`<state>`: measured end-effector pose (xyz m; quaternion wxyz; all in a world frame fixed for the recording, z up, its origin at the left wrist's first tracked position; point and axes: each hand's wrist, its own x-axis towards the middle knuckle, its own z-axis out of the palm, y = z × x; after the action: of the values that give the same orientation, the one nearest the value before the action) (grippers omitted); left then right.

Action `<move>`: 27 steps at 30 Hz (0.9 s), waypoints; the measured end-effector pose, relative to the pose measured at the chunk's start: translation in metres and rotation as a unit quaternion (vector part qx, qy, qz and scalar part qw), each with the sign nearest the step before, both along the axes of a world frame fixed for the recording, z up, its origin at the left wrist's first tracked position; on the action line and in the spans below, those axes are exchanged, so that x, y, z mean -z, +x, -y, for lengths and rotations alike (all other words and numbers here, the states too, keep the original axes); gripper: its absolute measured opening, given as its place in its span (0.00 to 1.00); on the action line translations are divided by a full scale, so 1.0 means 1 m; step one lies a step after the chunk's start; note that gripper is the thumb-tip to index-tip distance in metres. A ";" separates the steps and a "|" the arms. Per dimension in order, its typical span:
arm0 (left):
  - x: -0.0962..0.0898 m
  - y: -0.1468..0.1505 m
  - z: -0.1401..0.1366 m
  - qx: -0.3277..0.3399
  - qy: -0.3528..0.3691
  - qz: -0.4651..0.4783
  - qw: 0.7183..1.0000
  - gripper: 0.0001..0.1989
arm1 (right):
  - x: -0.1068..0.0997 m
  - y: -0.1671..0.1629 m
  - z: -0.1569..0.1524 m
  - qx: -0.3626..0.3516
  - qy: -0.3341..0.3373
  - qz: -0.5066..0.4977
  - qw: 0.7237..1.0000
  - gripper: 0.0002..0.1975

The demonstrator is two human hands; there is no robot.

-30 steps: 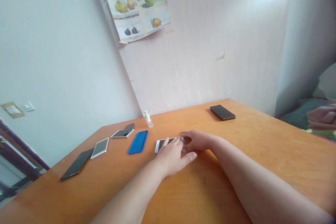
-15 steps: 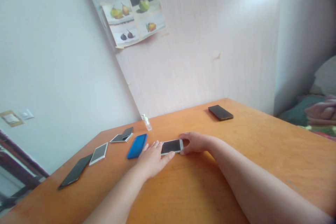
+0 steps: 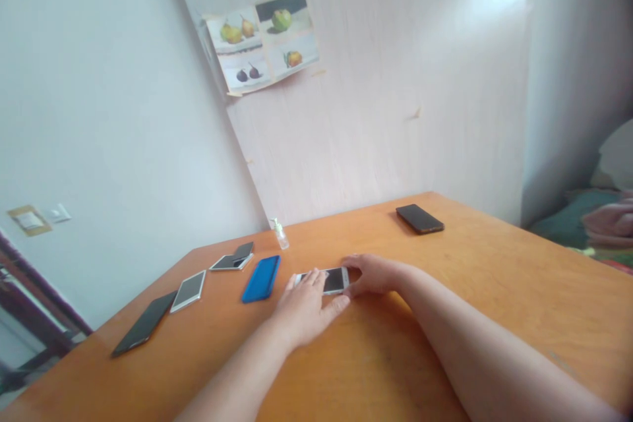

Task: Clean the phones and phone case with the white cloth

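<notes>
No readable text, brand, number or sign in view. White phone (image 3: 334, 281) at centre: nothing legible on the visible part of its face. Blue case (image 3: 262, 279), black phone (image 3: 420, 219) far right: same, no markings I can read. Fruit sheet (image 3: 264, 45): pictures only, no legible lettering. Pump bottle (image 3: 281, 237): possibly labelled, too small and blurred to tell.

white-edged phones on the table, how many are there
3: one phone partly under the left hand, beside the right hand; another beside the dark slab; a third farther back, partly covered by a dark piece. No others seem hidden.
</notes>
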<state>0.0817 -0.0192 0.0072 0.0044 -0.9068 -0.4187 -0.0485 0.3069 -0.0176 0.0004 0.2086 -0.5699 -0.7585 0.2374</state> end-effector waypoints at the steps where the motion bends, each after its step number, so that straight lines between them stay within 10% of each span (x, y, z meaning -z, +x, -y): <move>1: 0.000 -0.009 -0.005 -0.025 -0.001 -0.005 1.000 0.43 | 0.000 0.000 -0.001 0.003 -0.001 0.002 1.000 0.26; 7: 0.000 -0.024 -0.022 -0.083 -0.040 -0.001 0.996 0.44 | -0.003 -0.001 0.000 0.013 -0.007 0.017 1.000 0.26; 19: -0.003 0.045 -0.009 0.030 -0.023 0.012 0.999 0.41 | -0.001 0.000 -0.004 -0.016 0.019 0.007 1.000 0.27; 27: -0.012 0.015 0.023 0.080 -0.060 -0.006 0.995 0.40 | 0.002 0.000 -0.002 -0.002 -0.002 -0.003 1.000 0.26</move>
<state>0.0962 -0.0421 0.0194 -0.0517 -0.9363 -0.3468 -0.0179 0.3070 -0.0154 -0.0011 0.2094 -0.5683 -0.7584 0.2408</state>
